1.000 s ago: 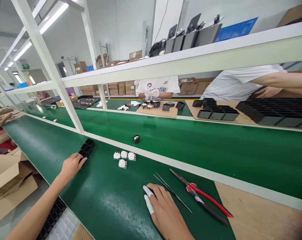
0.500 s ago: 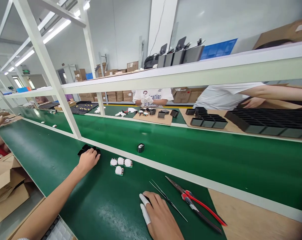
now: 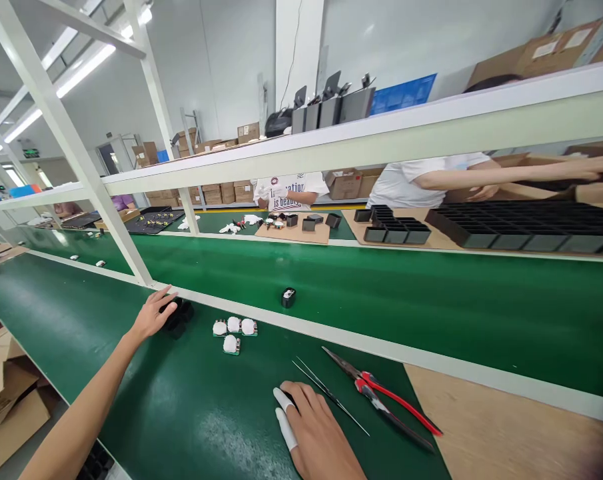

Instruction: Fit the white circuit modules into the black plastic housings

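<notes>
My left hand (image 3: 154,313) has its fingers extended at the left edge of a cluster of black plastic housings (image 3: 181,317) on the green bench, partly covering them. Nothing shows in its grasp. My right hand (image 3: 314,427) rests palm down on the bench, white finger cots on two digits. What lies under its fingers is hidden. Right of it lie tweezers (image 3: 331,395) and red-and-black long-nose pliers (image 3: 381,397). Between my hands sit several small circuit boards with round white parts (image 3: 234,325). A single black housing (image 3: 288,297) with something white inside stands on the green belt.
A white rail (image 3: 281,325) separates bench from belt. A white post (image 3: 111,223) and shelf (image 3: 331,143) frame the view. Across the belt are co-workers, black housings (image 3: 526,230) and cardboard sheets. A brown board (image 3: 506,413) covers the bench's right side; cartons (image 3: 11,393) stand lower left.
My left hand has shifted left off the top of the black housings, its fingers now spread out. My right hand stays in place on the bench. The view has turned slightly right.
</notes>
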{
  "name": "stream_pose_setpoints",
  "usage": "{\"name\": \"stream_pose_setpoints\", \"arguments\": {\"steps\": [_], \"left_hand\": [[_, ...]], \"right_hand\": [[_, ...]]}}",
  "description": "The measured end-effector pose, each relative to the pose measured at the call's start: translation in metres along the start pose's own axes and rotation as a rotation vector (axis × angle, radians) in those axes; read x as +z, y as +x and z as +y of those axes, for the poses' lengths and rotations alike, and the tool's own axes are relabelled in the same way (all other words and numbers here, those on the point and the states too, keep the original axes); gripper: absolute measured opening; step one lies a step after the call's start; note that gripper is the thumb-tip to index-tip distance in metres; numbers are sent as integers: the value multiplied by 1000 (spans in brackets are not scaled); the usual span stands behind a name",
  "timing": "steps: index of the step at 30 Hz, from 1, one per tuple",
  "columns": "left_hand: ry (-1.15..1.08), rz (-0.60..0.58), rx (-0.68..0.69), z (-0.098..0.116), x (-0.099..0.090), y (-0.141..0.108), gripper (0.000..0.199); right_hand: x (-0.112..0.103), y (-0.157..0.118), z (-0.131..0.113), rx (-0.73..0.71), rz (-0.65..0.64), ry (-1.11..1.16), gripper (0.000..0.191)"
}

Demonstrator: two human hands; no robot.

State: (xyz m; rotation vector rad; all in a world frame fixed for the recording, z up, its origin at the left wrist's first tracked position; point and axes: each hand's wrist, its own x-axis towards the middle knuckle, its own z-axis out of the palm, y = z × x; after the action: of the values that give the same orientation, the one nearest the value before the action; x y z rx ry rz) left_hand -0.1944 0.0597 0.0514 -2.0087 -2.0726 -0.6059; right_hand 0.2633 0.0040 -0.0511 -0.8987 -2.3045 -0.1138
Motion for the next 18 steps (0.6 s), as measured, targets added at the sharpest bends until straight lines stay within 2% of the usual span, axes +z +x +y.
{"name": "stream_pose_setpoints", "arguments": {"steps": [6, 11, 15, 18], "left_hand": [[-57, -28, 47, 31, 21, -10, 51], [-90, -16, 70, 54, 27, -15, 45], [-107, 30, 87, 65, 14, -21, 43], [-74, 38, 202, 66, -4, -33, 36]], "right_hand": [[-3, 4, -1, -29, 48, -1, 34], [-11, 8, -4, -35, 36, -18, 31], [-16, 8, -5, -25, 2, 12, 29], [-17, 9, -3, -11, -29, 32, 30]]}}
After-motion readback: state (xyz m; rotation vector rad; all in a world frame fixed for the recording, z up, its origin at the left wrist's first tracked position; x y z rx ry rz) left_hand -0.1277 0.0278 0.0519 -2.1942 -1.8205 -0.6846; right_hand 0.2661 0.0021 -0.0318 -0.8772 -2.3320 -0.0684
